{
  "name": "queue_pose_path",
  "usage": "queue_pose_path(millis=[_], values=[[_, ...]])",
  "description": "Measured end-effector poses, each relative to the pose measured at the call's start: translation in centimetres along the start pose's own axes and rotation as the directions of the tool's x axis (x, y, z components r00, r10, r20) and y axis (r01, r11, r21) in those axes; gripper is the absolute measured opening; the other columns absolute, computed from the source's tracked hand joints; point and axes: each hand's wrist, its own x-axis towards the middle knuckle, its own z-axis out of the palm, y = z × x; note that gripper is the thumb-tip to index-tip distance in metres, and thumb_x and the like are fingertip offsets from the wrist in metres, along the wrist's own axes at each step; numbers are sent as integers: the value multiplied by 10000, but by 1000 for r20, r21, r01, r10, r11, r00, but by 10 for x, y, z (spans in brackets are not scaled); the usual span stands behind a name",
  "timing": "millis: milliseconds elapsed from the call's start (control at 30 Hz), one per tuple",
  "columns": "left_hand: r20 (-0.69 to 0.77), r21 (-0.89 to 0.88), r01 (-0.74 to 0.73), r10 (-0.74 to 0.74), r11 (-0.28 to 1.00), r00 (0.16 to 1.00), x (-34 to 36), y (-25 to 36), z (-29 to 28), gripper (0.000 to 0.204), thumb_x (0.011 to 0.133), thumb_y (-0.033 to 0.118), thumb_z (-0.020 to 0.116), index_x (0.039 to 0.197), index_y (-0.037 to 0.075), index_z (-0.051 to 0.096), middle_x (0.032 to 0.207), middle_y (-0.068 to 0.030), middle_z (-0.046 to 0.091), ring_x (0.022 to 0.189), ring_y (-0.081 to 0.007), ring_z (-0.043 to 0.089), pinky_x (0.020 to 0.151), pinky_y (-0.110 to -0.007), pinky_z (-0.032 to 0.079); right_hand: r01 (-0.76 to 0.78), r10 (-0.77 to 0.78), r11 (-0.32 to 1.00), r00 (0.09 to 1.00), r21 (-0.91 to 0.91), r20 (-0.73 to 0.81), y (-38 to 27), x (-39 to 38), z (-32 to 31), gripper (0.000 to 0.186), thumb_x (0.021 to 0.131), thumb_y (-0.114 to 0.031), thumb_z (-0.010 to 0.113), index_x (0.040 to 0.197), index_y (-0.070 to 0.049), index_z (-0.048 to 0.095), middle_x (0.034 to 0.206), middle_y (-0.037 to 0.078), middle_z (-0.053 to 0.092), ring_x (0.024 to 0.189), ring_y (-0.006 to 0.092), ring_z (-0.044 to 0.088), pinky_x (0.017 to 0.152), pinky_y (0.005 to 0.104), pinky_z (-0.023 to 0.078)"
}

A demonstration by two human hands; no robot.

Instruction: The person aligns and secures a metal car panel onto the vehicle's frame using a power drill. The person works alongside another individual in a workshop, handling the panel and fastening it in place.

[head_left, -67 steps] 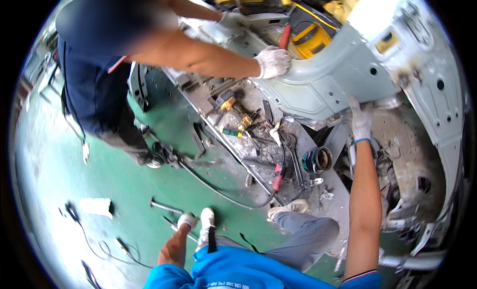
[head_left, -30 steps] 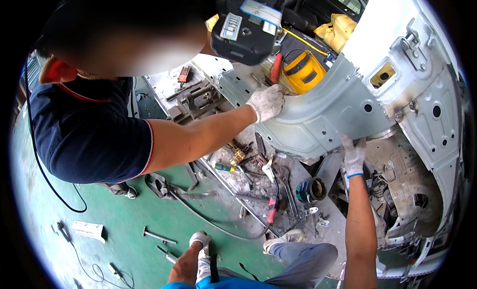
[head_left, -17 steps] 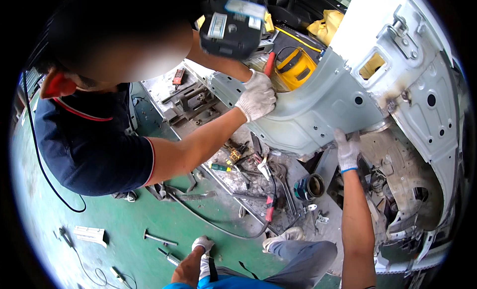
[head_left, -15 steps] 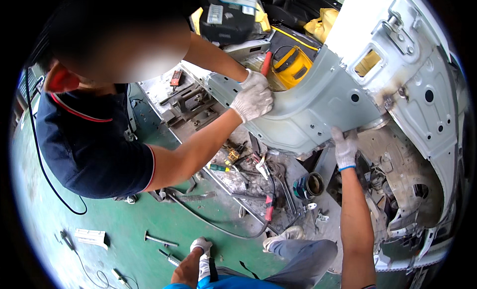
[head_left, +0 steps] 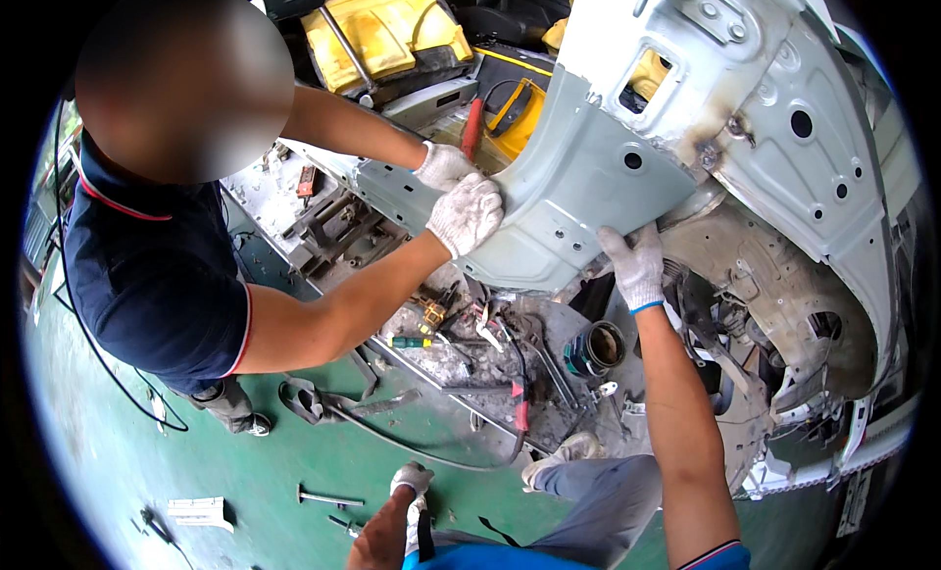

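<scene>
A pale grey sheet-metal car body panel (head_left: 549, 212) curves across the middle, overlapping a white panel at its upper right. My gloved right hand (head_left: 635, 264) grips its lower edge, thumb and fingers against the metal. Low down beside my leg hangs my gloved left hand (head_left: 413, 478), fingers curled and apart from the panel; I see nothing in it. A co-worker in a dark shirt leans in from the left. Both of the co-worker's gloved hands (head_left: 465, 215) are closed at the panel's left side, one partly behind the other. What lies under their fingers is hidden.
Pliers, cables and a yellow-black tool (head_left: 433, 313) lie on the dirty metal platform (head_left: 431, 359) with an open can (head_left: 594, 348). A hammer (head_left: 345, 50) rests on a yellow pad (head_left: 392, 31). A T-shaped tool (head_left: 328, 497) lies on the green floor.
The view has shifted, moving the panel leftward in it. The co-worker's head is higher, and both their gloves show more plainly. A black case no longer covers the yellow pad. My right hand stays at the panel's edge.
</scene>
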Motion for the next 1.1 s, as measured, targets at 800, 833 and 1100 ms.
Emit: queue_pose_path(millis=[800,833,1100], values=[[-749,260,-798,635,544,189,-76,442,-155,985,894,367,765,1616,-28,223,1633,-353,263,1477,-532,318,1213,-540,325,65,-76,987,994,-146,-73,-3,1,0,825,746,-454,913,1282,63,558,1113,167,708,989,257,695,893,406,566],[-736,272,-801,651,533,184,-75,443,-154,1002,897,375,764,1603,-73,212,1625,-384,245,1476,-550,302,1223,-553,301,65,-77,986,994,-154,-75,2,3,-2,822,748,-460,912,1275,62,559,1106,164,709,984,257,696,889,405,567],[-754,246,-795,625,554,202,-75,446,-156,993,900,403,747,1586,-99,235,1603,-407,267,1479,-548,305,1232,-540,287,70,-93,951,994,-301,-64,3,3,-3,785,768,-453,910,1260,55,571,1166,185,695,1051,236,683,927,405,553]])
